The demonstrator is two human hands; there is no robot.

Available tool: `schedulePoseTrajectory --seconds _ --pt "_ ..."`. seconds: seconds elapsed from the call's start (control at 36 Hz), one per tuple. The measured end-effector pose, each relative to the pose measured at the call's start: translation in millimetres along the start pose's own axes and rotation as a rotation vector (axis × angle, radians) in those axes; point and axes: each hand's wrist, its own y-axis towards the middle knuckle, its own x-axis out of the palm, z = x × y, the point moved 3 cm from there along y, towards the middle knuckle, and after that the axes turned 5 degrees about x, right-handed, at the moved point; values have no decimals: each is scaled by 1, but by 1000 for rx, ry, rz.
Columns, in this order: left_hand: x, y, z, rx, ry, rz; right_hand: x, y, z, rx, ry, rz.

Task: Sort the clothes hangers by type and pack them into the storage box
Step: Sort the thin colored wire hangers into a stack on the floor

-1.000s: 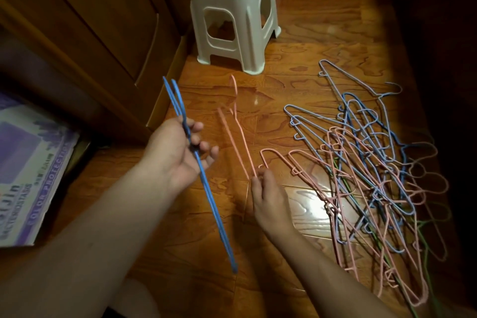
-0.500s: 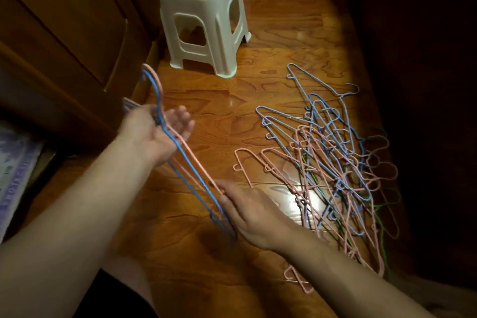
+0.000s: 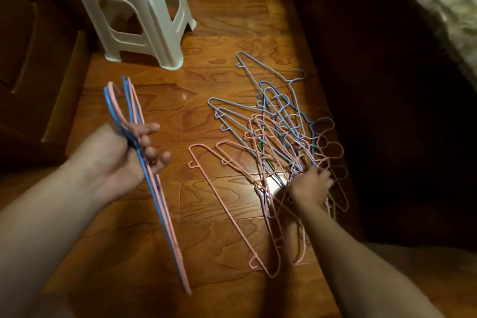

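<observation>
My left hand (image 3: 121, 163) grips a bundle of blue and pink wire hangers (image 3: 160, 204), held edge-on above the wooden floor, hooks pointing away from me. To the right a tangled pile of pink, blue and a few green hangers (image 3: 273, 137) lies on the floor. My right hand (image 3: 311, 185) is down on the near right part of that pile, fingers curled among the wires; which hanger it holds cannot be told. No storage box is in view.
A white plastic stool (image 3: 139, 16) stands at the back left. A wooden cabinet (image 3: 31, 46) runs along the left. Dark furniture and a pale fabric edge (image 3: 444, 8) fill the right side. Bare floor (image 3: 201, 116) lies between the held bundle and the pile.
The pink hanger has joined the blue ones in my left hand. My right hand let go of the bundle and moved right onto the pile. The view swung rightward.
</observation>
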Motion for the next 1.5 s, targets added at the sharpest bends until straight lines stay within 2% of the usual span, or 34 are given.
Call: schedulePoseTrajectory --seconds 0.06,0.14,0.33,0.5,0.56,0.67,0.83,1.11,1.17,1.31,1.44,1.5 --pt "4 1 -5 -53 -34 23 -3 17 20 95 -49 -28" --pt "24 -11 -1 -43 -16 79 -2 37 35 175 -38 -130" --pt "45 -22 1 -91 17 181 -2 57 34 175 -4 -154" --pt "54 -27 1 -98 28 194 -7 62 33 148 -28 -284" --pt "54 -27 1 -91 26 198 -10 59 35 119 -71 -265" --pt "53 -29 3 -77 23 198 -21 45 40 77 -133 -129" --pt "50 -27 5 -61 47 219 -23 8 34 113 -15 -71" --pt "50 -24 8 -47 58 183 -1 -5 39 139 64 -385" --pt "47 -22 7 -58 62 169 -3 -6 43 128 77 -364" --pt "44 -19 6 -54 68 178 -22 -4 51 159 -8 -127" --pt "41 -20 4 -51 76 179 -10 5 73 235 -93 -356" --pt "40 -20 3 -50 84 171 -10 3 80 214 -90 -378"
